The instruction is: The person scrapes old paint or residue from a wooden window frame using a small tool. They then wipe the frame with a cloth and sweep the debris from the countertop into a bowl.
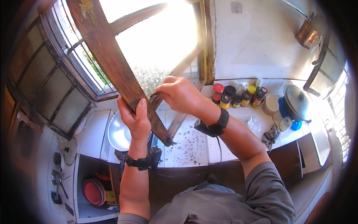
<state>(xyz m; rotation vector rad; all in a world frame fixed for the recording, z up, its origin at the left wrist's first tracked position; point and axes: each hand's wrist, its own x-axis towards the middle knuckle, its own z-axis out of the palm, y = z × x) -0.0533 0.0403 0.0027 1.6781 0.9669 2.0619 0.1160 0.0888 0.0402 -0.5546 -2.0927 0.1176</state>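
A weathered wooden window sash (pixel 112 53) slants through the middle of the view, its near stile ending in a rough, splintered corner above the counter. My left hand (pixel 137 119) is wrapped around this stile low down, thumb on the face toward me. Just right of it, my right hand (pixel 179 93) has thumb and forefinger pinched together at the sash's inner edge, by a crossbar. A small dark bit shows at those fingertips; whether it is held or part of the wood is unclear. Patterned glass (pixel 145 77) shows behind, washed out by glare.
Dark crumbs (pixel 186 145) litter the white tiled counter (pixel 173 156). A metal basin (pixel 119 134) stands left of them. Several lidded jars (pixel 225 100), a beige bowl (pixel 270 105), a crumpled rag (pixel 270 136) and a glass-lidded pot (pixel 298 102) are rightward. Another glazed casement (pixel 53 86) hangs open at left.
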